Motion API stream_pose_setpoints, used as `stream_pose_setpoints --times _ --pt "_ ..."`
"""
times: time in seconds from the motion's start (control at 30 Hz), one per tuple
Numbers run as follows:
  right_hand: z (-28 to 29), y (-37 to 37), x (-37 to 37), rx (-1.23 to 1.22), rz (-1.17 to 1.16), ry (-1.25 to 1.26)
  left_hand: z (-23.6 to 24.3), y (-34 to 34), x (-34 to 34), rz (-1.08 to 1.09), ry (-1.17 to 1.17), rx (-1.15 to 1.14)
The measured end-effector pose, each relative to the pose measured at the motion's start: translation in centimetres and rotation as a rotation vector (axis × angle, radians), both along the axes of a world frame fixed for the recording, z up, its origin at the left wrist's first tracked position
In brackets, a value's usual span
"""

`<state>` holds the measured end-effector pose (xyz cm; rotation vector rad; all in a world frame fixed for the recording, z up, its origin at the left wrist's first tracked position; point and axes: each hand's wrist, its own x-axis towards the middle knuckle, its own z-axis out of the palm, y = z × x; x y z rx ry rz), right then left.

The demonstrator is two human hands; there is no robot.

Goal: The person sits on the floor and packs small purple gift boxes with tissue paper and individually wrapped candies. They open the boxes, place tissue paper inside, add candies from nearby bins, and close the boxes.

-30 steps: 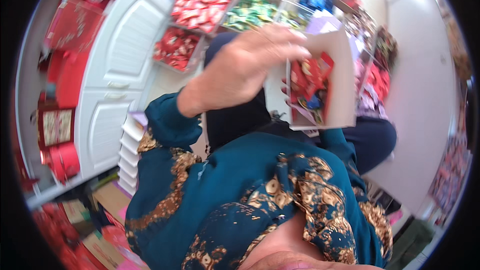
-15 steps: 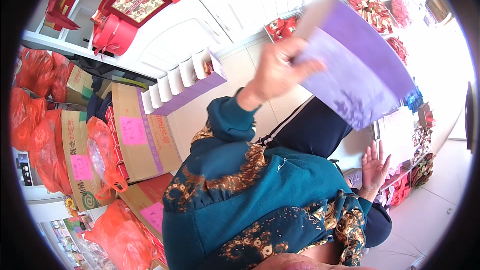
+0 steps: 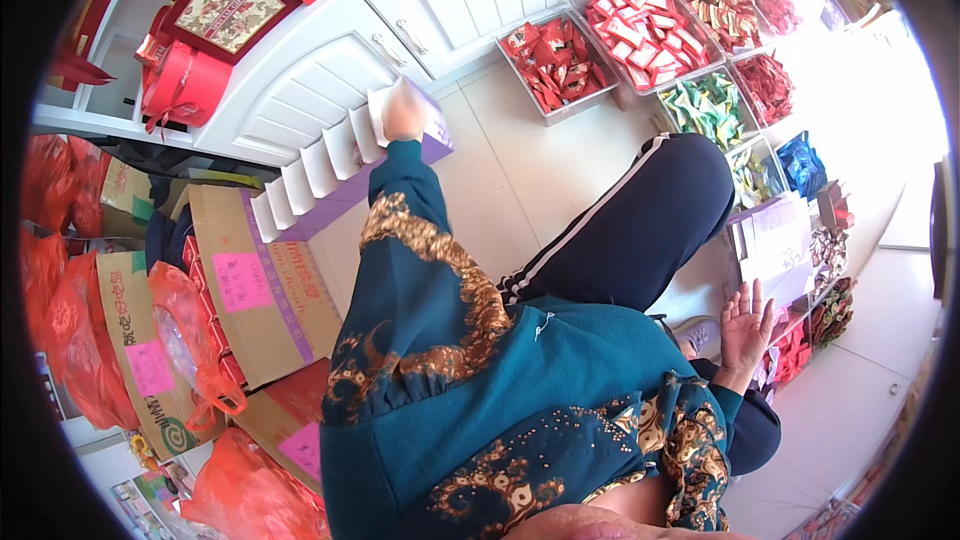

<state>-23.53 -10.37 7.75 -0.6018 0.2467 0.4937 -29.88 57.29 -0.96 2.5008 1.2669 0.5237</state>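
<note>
My left hand (image 3: 405, 113) is stretched out to the far end of a row of purple cartons (image 3: 346, 193) with raised white flaps, standing by the white cabinet. It is blurred and touches or nearly touches the end carton; its fingers cannot be made out. My right hand (image 3: 744, 332) is open, palm up with fingers apart and holding nothing, just below a stack of pale purple cartons (image 3: 775, 245) beside my bent leg.
Clear bins of wrapped sweets (image 3: 640, 35) line the right and back. The white cabinet (image 3: 450, 10) and its shelves with red gift boxes (image 3: 228, 5) are above left. Cardboard boxes (image 3: 268, 295) and red plastic bags (image 3: 75, 330) crowd the left.
The purple carton that my left hand held up has gone down to the row on the left, and my left hand has moved there. My right hand has stayed open.
</note>
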Motion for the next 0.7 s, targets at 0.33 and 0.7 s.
stream_pose_setpoints --times 0.33,0.7 --pt "0.5 -1.3 0.5 -0.025 -0.061 -0.016 -8.1 -1.6 -1.8 0.088 0.051 0.039" --pt "-4.8 -12.4 7.7 -0.453 -0.712 0.132 19.3 -30.1 17.2 -1.028 -0.908 -0.943"
